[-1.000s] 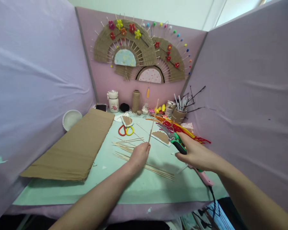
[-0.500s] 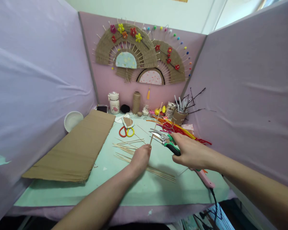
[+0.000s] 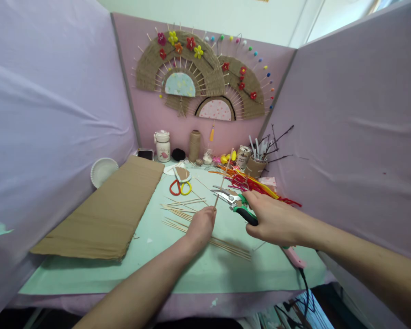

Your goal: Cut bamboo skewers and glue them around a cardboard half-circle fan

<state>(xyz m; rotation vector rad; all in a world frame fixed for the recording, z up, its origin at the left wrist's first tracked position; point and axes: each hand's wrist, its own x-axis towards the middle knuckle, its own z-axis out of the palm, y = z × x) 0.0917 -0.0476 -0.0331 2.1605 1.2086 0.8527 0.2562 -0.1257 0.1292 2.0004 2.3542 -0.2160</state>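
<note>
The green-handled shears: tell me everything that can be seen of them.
The shears have two silvery, metal-looking blades joined at a pivot, and green-and-black handles partly hidden in the right hand. They are held above the table, blades parted and pointing left, across the thin stick that the left hand holds. Whether the blades touch the stick cannot be told.

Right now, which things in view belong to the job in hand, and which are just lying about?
Part of it:
thin stick, in the left hand
green-handled pruners, in the right hand
loose sticks, probably

Seemingly idle:
cardboard sheet
scissors
lidded jar
twine spool
</note>
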